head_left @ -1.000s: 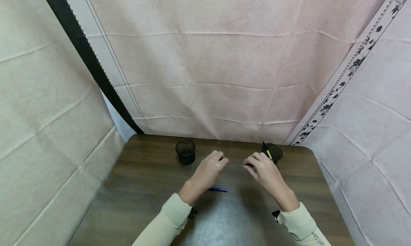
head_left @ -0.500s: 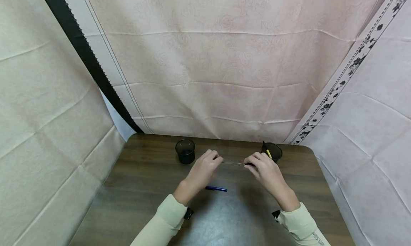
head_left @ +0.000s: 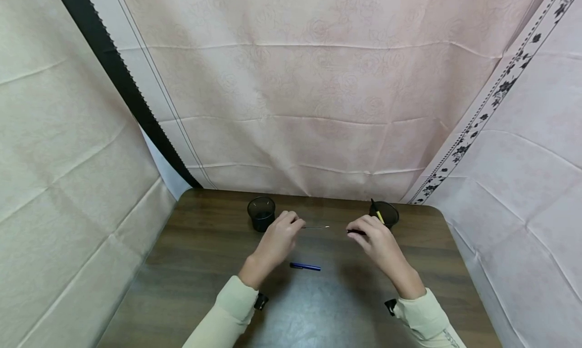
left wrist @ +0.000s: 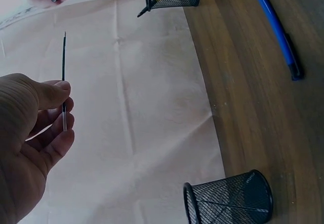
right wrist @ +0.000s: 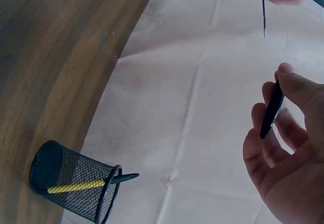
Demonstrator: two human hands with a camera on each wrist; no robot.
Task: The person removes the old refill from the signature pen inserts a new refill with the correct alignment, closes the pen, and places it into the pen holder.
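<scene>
My left hand (head_left: 275, 241) pinches a thin pen refill (left wrist: 64, 57) between thumb and fingers, its narrow tip pointing toward the right hand. In my right hand (head_left: 376, 244) is a short black pen barrel (right wrist: 273, 110), pinched by the thumb and fingertips. A gap separates refill and barrel, both raised above the wooden table (head_left: 195, 277). Between the forearms, a blue pen (head_left: 305, 266) with a dark clipped end lies on the tabletop.
Near the table's far edge stand two black mesh cups: a left cup (head_left: 261, 221) beside my left hand, and a right cup (right wrist: 76, 173) behind my right hand. A yellow-and-black pen (right wrist: 76, 186) leans inside the right one. Cloth (head_left: 318, 110) hangs behind the table.
My left hand has drawn leftward, away from the right, carrying the refill clear of the black barrel. The right hand has hardly moved. More of the blue pen shows now.
</scene>
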